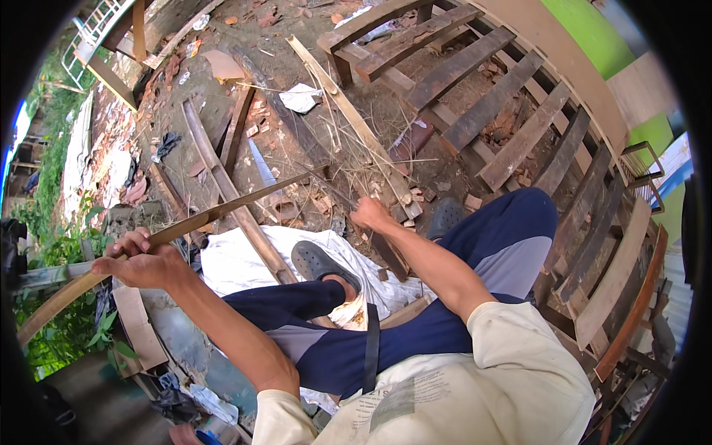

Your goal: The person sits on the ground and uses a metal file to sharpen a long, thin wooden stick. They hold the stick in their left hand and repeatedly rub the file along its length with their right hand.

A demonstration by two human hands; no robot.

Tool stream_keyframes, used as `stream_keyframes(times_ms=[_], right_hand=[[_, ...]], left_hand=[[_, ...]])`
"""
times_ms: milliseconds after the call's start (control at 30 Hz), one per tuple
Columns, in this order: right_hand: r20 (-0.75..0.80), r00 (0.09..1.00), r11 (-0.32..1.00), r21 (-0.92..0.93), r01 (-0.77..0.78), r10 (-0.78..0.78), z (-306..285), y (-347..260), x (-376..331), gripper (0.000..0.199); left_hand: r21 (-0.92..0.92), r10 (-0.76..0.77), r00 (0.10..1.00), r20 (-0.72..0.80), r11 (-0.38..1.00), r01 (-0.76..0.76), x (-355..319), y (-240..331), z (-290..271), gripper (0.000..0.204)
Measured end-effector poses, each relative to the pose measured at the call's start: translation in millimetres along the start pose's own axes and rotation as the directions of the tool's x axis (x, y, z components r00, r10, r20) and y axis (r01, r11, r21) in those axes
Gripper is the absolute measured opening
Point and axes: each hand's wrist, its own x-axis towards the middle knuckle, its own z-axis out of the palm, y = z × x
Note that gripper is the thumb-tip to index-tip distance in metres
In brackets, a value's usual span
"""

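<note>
wooden pallet [475, 104] – weathered | white sheet [237, 259] | crumpled paper [300, 96] – perhaps plastic | brick rubble [415, 194]

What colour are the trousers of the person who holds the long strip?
The trousers are dark navy blue with grey panels; the head view shows this.

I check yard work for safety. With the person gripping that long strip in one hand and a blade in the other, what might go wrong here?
The right hand holds a dark blade against the long bamboo strip, close above the sandalled foot; a slip might reach it. The left hand grips the strip bare, so splinters seem likely. Loose planks and rubble could trip anyone standing up.
</note>
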Motion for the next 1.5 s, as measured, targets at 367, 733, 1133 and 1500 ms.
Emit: stream_keyframes(times_ms=[367, 733, 1133, 1500], right_hand=[[0.097, 0.994, 0.990, 0.126, -0.058, 0.046, 9.5, 30.0, 21.2, 0.032], [0.011, 0.978, 0.977, 0.024, -0.211, 0.211, 11.2, 32.5, 27.9, 0.037], [-0.100, 0.848, 0.827, 0.185, 0.530, -0.521, 6.9, -143.4, -91.0, 0.027], [-0.023, 0.996, 0.986, 0.141, 0.090, -0.088, 22.9, -55.8, -41.7, 0.034]], left_hand=[[0.013, 0.001, 0.999, 0.054, 1.000, -0.001, 1.4, 0.5, 3.6, 0.059], [0.069, 0.045, 0.995, -0.089, 0.997, -0.039, -6.6, 2.2, 14.4, 0.060], [0.167, 0.107, 0.955, -0.276, 0.984, -0.062, -7.2, 4.5, 25.8, 0.055], [0.190, 0.160, 0.945, -0.286, 0.976, -0.108, -13.2, 6.0, 31.7, 0.054]])
